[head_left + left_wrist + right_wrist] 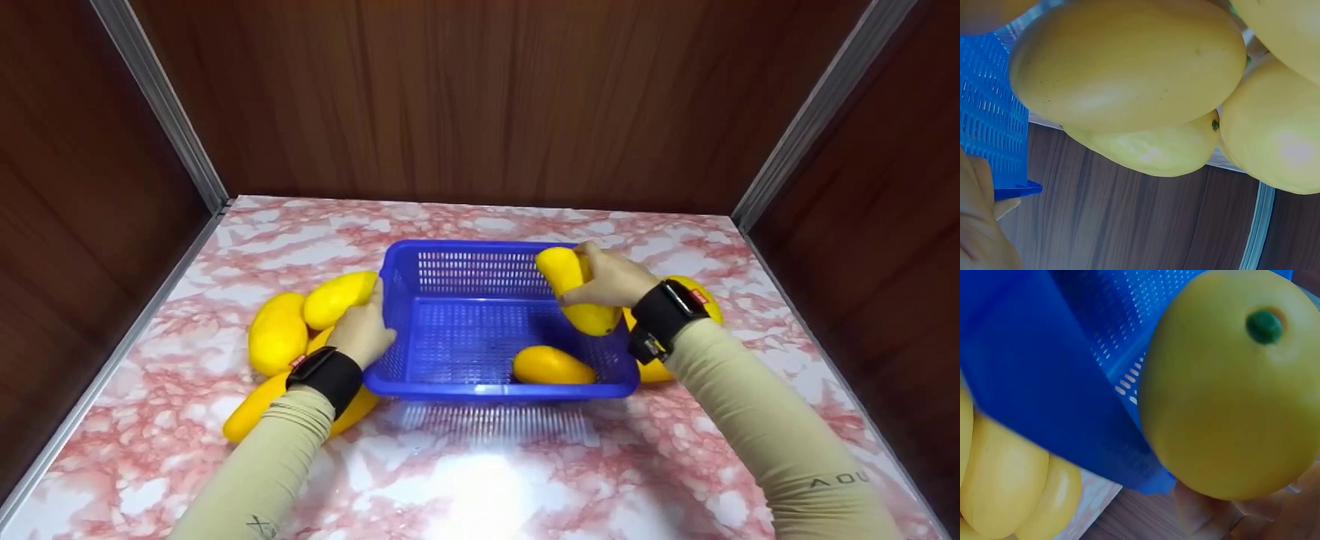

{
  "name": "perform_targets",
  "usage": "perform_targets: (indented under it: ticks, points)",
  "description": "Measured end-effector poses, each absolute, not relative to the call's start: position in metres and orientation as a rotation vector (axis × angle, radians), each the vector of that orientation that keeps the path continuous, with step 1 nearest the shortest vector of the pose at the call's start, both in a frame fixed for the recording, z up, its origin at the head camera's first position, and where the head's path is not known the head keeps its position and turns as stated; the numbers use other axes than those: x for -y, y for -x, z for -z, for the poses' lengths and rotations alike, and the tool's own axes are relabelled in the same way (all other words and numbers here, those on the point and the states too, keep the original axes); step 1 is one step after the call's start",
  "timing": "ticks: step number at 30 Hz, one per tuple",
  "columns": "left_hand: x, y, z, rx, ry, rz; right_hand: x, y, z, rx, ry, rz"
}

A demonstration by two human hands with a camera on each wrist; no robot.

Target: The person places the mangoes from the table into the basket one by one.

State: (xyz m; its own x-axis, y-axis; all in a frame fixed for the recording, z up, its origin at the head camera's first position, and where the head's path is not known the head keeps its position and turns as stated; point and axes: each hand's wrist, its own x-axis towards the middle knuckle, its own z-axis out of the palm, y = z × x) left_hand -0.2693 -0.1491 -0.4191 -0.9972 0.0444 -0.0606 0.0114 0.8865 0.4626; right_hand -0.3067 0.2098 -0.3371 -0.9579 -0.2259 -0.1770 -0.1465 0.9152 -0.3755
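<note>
A blue plastic basket (480,391) with slotted walls stands in the middle of the table. My left hand (363,331) grips its left rim, the thumb towards the inside; the left wrist view shows fingers (982,180) at the basket's edge. In my right hand (619,279) is a yellow mango (561,271), held tilted above the basket's right side. Its green stem spot (1264,326) faces the right wrist camera. Another mango (551,366) lies inside the basket at the front right corner.
Several mangoes (277,334) lie left of the basket, partly under my left wrist. More mangoes (697,294) sit to its right, half hidden by my right wrist. Brown wood-grain panels (480,105) enclose the back and sides of the red-and-white marbled table (315,232).
</note>
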Motion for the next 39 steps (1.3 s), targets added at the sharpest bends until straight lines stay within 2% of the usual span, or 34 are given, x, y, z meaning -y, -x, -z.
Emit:
perform_targets:
  ticks: [29,39]
  points:
    - [0.148,0.268,0.42,-2.979,-0.003,-0.774,-0.183,0.319,0.377,-2.927,0.365,0.448]
    - [0.149,0.267,0.42,-2.982,-0.016,-0.8,-0.182,0.32,0.385,-2.889,0.315,0.439]
